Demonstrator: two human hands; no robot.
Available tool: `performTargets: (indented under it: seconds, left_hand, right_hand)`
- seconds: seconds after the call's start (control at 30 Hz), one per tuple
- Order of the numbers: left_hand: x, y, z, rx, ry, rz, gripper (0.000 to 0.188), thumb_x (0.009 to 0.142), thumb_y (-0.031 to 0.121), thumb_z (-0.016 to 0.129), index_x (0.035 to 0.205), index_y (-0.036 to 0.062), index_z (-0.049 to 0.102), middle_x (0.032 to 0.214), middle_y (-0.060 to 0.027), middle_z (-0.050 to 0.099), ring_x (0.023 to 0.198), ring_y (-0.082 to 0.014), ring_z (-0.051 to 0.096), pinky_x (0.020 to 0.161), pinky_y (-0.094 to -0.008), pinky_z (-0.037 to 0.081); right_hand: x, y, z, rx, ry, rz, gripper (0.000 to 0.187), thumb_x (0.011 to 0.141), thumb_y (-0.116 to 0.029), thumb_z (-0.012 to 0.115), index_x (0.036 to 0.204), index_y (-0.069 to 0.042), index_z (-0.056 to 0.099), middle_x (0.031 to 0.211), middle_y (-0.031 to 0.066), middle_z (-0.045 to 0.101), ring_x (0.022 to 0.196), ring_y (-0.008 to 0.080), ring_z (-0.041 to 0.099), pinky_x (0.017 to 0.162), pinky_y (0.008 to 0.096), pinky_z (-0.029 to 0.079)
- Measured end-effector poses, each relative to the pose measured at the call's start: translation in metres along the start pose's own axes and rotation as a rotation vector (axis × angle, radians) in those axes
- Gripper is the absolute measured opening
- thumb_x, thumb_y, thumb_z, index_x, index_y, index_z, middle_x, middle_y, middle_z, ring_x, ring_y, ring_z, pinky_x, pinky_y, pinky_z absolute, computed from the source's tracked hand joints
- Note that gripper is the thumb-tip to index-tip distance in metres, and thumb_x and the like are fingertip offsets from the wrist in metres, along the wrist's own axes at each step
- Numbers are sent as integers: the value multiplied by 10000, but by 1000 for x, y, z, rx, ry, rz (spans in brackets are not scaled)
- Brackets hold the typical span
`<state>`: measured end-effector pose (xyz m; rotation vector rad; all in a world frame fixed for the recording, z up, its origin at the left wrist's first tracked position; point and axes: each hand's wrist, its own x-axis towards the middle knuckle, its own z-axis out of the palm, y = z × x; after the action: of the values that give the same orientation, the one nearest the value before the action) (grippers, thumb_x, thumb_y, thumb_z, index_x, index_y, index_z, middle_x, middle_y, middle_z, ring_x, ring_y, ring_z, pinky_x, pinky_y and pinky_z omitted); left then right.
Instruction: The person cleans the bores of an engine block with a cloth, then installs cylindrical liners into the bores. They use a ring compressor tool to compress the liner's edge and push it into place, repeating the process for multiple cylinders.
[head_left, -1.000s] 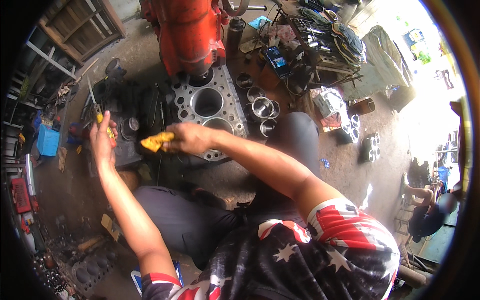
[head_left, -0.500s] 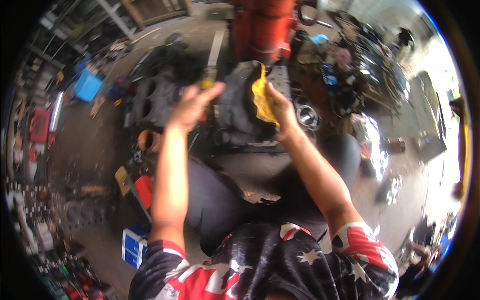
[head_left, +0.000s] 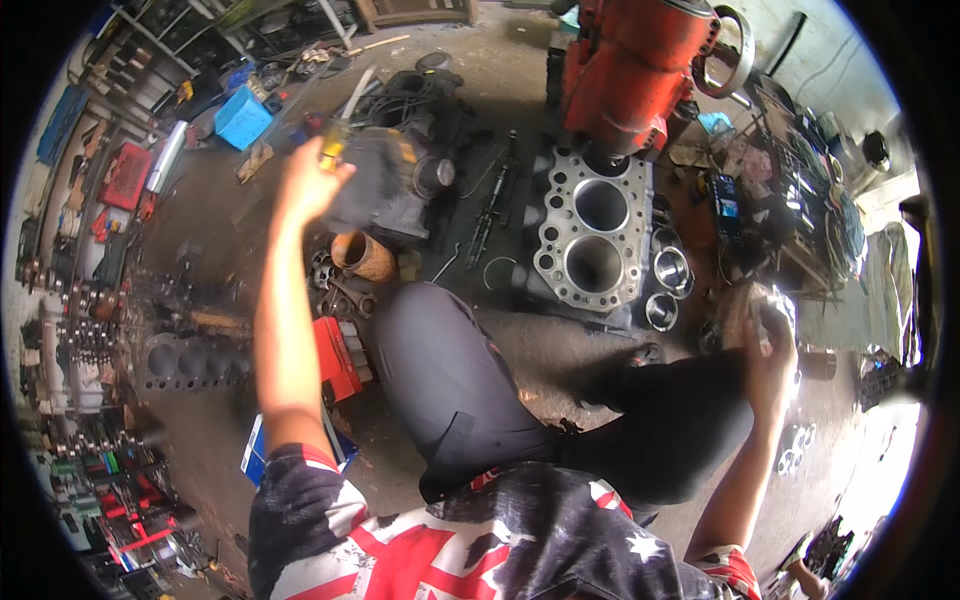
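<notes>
My left hand (head_left: 312,180) is stretched out to the far left, closed around the yellow handle of a flat-bladed tool (head_left: 357,95); its exact kind is unclear. Beneath that tool is a dark metal casting (head_left: 385,195), slightly blurred. Well apart at the right, my right hand (head_left: 775,350) has its fingers closed on a crumpled clear plastic bag (head_left: 768,303), partly lost in glare. Between the hands lies an engine block (head_left: 613,220) with a pale, flat top face and two large round bores showing. A red machine part (head_left: 625,80) stands over its far end.
Metal rings (head_left: 670,268) lie right of the block. A rusty cylinder sleeve (head_left: 362,257) and a red box (head_left: 337,358) sit by my left knee. Farther left are a blue bin (head_left: 243,117) and a grey cylinder head (head_left: 195,362). Tangled scrap (head_left: 790,170) fills the right side.
My hands have spread apart, left with the flat-bladed tool, right down to the plastic bag. The crumpled yellow thing in my right hand is out of sight. The view has swung left.
</notes>
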<state>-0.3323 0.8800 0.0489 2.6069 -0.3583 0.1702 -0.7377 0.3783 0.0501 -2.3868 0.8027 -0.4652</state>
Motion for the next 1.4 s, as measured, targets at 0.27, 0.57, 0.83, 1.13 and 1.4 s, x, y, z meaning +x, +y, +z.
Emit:
performTargets:
  seconds: [0.27, 0.57, 0.83, 1.13, 1.4]
  left_hand:
    - [39, -121, 98, 199, -82, -65, 396, 887, 319, 779, 1158, 45, 686, 1054, -254, 728, 1041, -448, 688, 860, -521, 534]
    - [40, -178, 144, 419, 47, -127, 553, 983, 544, 632, 1234, 51, 616, 1211, -225, 662, 1155, -425, 617, 967, -536, 494]
    - [31, -184, 135, 444, -76, -56, 467, 920, 411, 759, 1256, 109, 642, 1328, -144, 601, 1259, -398, 542, 1028, -541, 471]
    - [-6, -155, 121, 347, 167, 47, 590, 915, 345, 769, 1378, 34, 574, 1321, -217, 607, 1224, -434, 561, 1045, -540, 456]
    - [-168, -128, 163, -1199, 10, -716, 524, 1026, 411, 621, 1341, -4, 568, 1291, -203, 600, 1177, -369, 590, 1057, -494, 455]
  right_hand:
    - [-80, 62, 6, -172, 203, 100, 577, 1028, -361, 622, 1470, -7, 511, 1482, 225, 532, 1401, 386, 476, 1189, 468, 340]
    - [-82, 68, 18, 349, 247, 388, 537, 1003, -251, 678, 1431, 35, 526, 1372, 199, 601, 1295, 276, 543, 1134, 393, 385]
    - [-80, 59, 28, 310, 245, 310, 474, 978, -301, 710, 1335, -6, 610, 1291, 154, 631, 1229, 277, 595, 1051, 433, 455]
    - [-71, 51, 22, 509, 236, 295, 117, 970, -68, 728, 983, 11, 643, 1060, 83, 720, 970, 143, 666, 912, 308, 529]
    - [10, 83, -1, 492, 395, 420, 333, 1011, -303, 713, 822, -33, 663, 606, 11, 610, 472, 66, 517, 429, 245, 376]
